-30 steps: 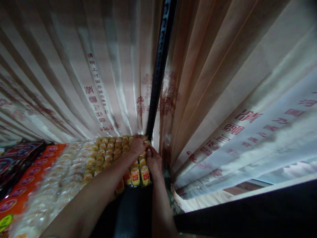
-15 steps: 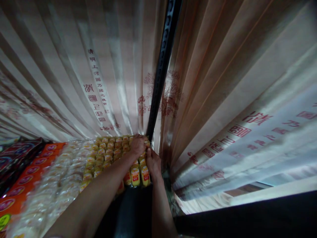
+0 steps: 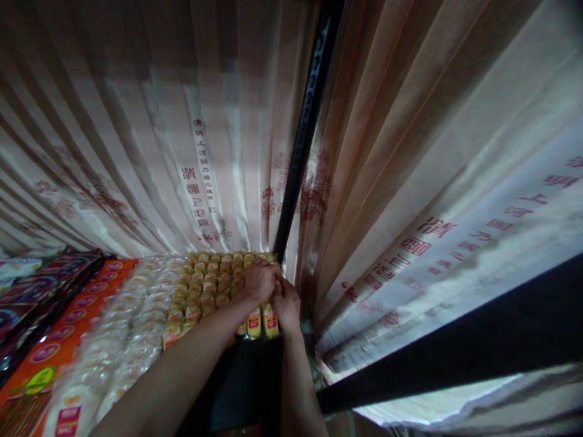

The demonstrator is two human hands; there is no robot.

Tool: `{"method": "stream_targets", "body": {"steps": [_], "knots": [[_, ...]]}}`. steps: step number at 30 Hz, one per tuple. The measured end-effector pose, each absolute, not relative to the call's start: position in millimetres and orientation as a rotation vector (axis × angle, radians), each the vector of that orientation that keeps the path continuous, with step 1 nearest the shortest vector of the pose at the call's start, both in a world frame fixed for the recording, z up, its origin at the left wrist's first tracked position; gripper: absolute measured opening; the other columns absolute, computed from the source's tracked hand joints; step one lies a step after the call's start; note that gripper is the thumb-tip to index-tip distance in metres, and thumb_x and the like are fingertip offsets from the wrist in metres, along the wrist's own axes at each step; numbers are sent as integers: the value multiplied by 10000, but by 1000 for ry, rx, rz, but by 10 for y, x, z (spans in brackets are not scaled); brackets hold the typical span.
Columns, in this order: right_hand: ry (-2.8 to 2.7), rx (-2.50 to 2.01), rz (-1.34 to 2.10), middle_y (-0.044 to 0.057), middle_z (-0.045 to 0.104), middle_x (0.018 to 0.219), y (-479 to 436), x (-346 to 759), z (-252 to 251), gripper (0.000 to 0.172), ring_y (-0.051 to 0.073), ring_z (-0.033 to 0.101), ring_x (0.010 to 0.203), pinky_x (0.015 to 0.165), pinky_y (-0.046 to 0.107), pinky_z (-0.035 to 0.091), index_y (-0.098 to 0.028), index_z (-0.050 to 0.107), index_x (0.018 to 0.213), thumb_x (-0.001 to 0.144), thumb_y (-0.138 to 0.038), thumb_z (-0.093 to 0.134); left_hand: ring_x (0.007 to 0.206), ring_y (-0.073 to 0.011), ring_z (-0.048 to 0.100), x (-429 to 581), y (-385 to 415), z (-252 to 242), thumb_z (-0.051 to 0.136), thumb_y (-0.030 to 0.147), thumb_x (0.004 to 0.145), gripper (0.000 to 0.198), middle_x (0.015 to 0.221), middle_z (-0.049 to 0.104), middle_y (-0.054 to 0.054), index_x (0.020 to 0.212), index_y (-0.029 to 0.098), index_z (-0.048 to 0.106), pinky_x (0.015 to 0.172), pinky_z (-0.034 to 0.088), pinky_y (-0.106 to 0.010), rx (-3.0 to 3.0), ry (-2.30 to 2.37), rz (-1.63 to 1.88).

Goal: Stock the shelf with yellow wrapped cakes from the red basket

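Both my arms reach down to a block of small yellow snack packets stacked in rows on a shelf. My left hand lies curled on top of the packets at the block's right end. My right hand sits just beside it at the right edge of the stack, fingers closed against the same packets. The two hands touch each other. What the fingers grip is hidden by the hands themselves.
A black perforated shelf post rises behind the hands. Pleated beige curtains with red characters hang on both sides. Clear bags of pale snacks and orange boxes lie to the left. A dark shelf edge crosses at right.
Both hands have slid slightly toward me along the packets and drawn closer together. The view has tilted, so the dark shelf edge at right now runs higher.
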State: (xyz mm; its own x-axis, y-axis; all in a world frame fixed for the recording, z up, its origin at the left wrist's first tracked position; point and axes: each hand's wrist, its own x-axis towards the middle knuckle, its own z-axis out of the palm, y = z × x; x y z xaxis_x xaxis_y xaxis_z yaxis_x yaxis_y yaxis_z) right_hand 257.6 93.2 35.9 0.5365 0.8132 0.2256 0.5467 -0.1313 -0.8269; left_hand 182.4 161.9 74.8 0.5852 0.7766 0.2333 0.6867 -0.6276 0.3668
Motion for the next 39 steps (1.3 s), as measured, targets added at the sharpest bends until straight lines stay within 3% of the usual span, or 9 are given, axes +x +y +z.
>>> {"method": "stream_targets", "body": {"steps": [11, 20, 34, 39], "knots": [[-1130, -1866, 319, 148, 676, 1000, 484, 2284, 449, 396, 232, 623, 917, 824, 313, 453, -97, 630, 1054, 832, -273, 354, 872, -162, 577, 1477, 957, 842, 426, 118, 812, 257, 975, 618, -65, 928, 170, 649, 796, 453, -258, 2436, 1196, 451], [-1274, -1844, 147, 169, 656, 1029, -49, 1903, 374, 385, 249, 587, 978, 894, 361, 428, -81, 647, 1008, 830, -259, 356, 886, -150, 569, 1006, 354, 746, 400, 99, 828, 268, 952, 613, -56, 939, 171, 633, 830, 449, -255, 2313, 1142, 648], [-1603, -1628, 327, 105, 675, 935, -833, 1084, -71, 350, 193, 600, 890, 837, 334, 462, -149, 657, 939, 889, -217, 317, 705, -131, 530, 66, -557, 98, 338, 160, 832, 180, 747, 566, -8, 761, 196, 500, 692, 411, -238, 1969, 1418, 786], [-1719, -1500, 334, 113, 668, 943, -1040, 864, -314, 299, 198, 569, 984, 892, 349, 440, -137, 656, 941, 881, -197, 368, 652, -118, 541, -220, -838, -192, 332, 189, 867, 174, 690, 561, 15, 757, 206, 465, 628, 383, -220, 1789, 1549, 666]]}}
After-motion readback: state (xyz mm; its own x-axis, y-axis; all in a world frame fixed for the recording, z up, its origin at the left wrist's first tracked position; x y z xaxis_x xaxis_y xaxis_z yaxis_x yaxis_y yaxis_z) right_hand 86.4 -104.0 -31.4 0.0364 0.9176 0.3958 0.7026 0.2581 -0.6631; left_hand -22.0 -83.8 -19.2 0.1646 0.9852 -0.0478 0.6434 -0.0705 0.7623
